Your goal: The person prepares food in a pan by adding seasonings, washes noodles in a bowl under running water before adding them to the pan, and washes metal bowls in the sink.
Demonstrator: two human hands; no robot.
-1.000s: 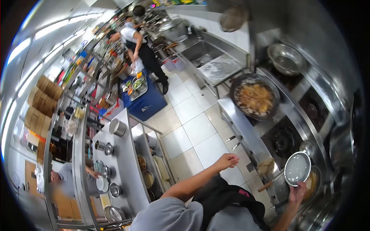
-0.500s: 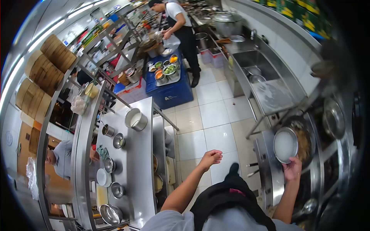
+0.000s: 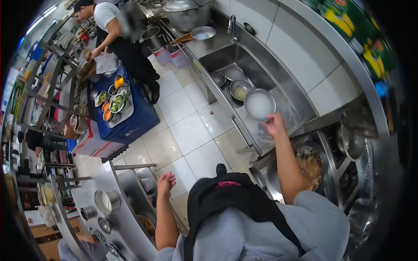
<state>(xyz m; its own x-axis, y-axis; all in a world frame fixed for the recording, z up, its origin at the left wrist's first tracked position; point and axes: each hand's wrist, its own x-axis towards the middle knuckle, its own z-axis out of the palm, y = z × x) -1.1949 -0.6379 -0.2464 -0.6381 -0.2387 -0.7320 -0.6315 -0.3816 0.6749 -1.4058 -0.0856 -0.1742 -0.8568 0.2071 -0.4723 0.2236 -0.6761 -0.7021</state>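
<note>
"Pale kitchen tiles point(image 3: 183, 137) run down the middle, and a metal sink point(image 3: 256, 66) is up above, right of the middle."

"Where is the round bowl point(image 3: 259, 104)?"

"Just right of the middle, near the sink. Cloudy white stuff is in it."

"Is it held?"

"Yes, the right hand point(image 3: 275, 125) pinches its edge, fingers closed tight. The left hand point(image 3: 165, 184), lower left of the middle, is loosely curled and holds nothing."

"Any more food?"

"Bowls of green and orange food point(image 3: 117, 103) crowd a tray point(image 3: 126, 116) at upper left. Brown food point(image 3: 311, 170) fills a dark pan point(image 3: 323, 153) at right."
</note>
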